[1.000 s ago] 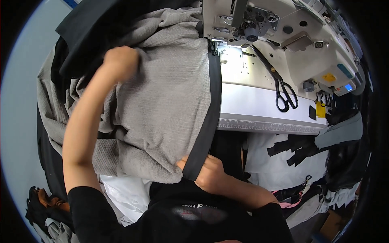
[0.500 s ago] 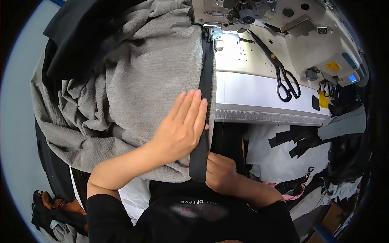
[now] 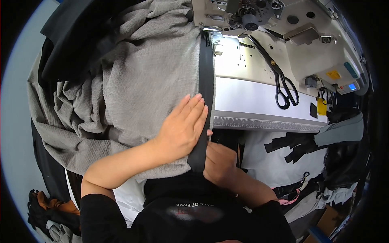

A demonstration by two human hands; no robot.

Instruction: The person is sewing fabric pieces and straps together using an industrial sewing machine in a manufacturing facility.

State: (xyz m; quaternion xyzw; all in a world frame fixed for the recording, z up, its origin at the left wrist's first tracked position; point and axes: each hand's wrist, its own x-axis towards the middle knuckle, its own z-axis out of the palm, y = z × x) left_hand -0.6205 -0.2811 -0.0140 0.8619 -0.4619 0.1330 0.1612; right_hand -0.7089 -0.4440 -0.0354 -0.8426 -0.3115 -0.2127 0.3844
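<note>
A large piece of grey textured fabric (image 3: 150, 85) spreads over the table, with a long black fabric strip (image 3: 206, 77) along its right edge. The strip runs up to the presser foot of a sewing machine (image 3: 209, 38). My left hand (image 3: 181, 128) lies flat on the fabric and strip, fingers stretched out toward the machine. Close to the strip's near end, my right hand (image 3: 220, 162) is closed on the fabric edge from the right side. Its fingertips are partly hidden behind the strip.
Black-handled scissors (image 3: 276, 72) lie on the machine bed, right of the needle area. A ruler (image 3: 263, 123) runs along the table's front edge. Black fabric (image 3: 77, 44) is heaped at the upper left. Cloth scraps (image 3: 296, 146) lie on the right; more clothing (image 3: 54, 206) is at the lower left.
The strip and fabric edge have shifted forward toward the machine, and my right hand has moved forward with them. My left hand stays flat on the strip. The whole view has tilted slightly.
</note>
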